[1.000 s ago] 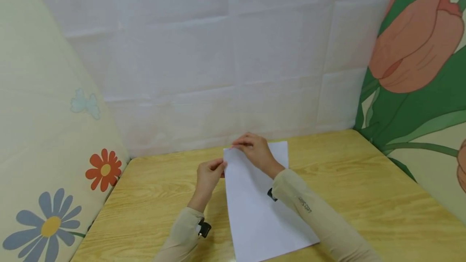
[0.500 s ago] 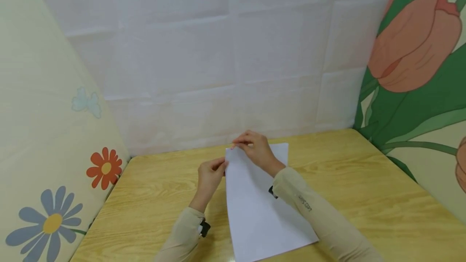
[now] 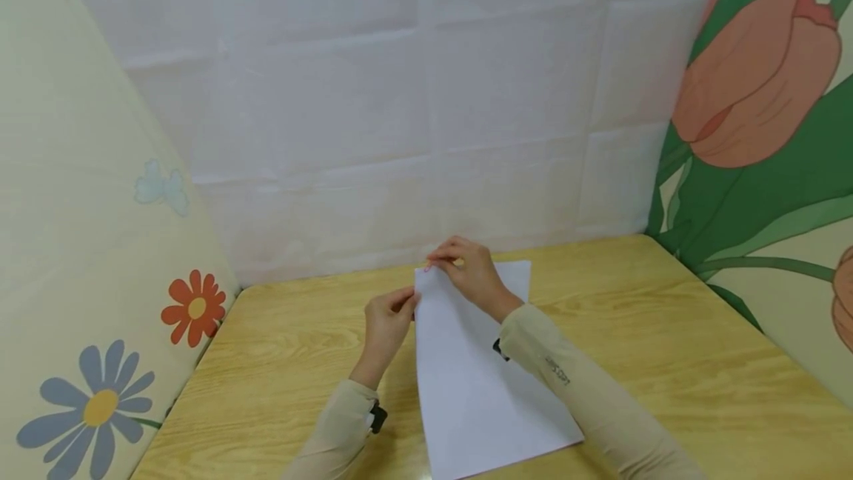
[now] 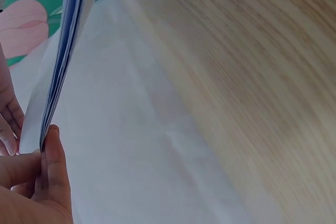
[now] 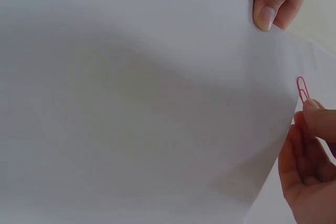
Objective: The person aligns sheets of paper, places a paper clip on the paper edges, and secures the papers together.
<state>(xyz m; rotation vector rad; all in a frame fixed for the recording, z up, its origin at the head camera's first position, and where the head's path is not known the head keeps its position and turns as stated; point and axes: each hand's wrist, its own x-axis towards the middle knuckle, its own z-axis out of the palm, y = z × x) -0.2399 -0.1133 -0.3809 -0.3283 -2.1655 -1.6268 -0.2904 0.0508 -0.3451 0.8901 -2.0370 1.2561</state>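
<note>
A stack of white paper sheets (image 3: 480,384) slants up from the table, its far end raised. My left hand (image 3: 386,324) pinches the stack's left edge near the far corner, thumb on top; the layered sheets (image 4: 63,61) show edge-on in the left wrist view. Between right thumb and fingers I pinch a pink paper clip (image 5: 301,88), which sits at the far edge of the paper near that corner. Whether the clip's loops straddle the sheets I cannot tell. My right hand (image 3: 469,276) is above the far edge, its forearm crossing over the paper.
The wood-grain table (image 3: 286,369) lies under everything. A creased white cloth (image 3: 333,132) hangs behind its far edge. Flower-printed panels stand at the left (image 3: 100,243) and right (image 3: 766,206).
The paper and both hands have shifted only slightly to the right in the head view. The pink clip at the right fingertips shows a little more than a second ago.
</note>
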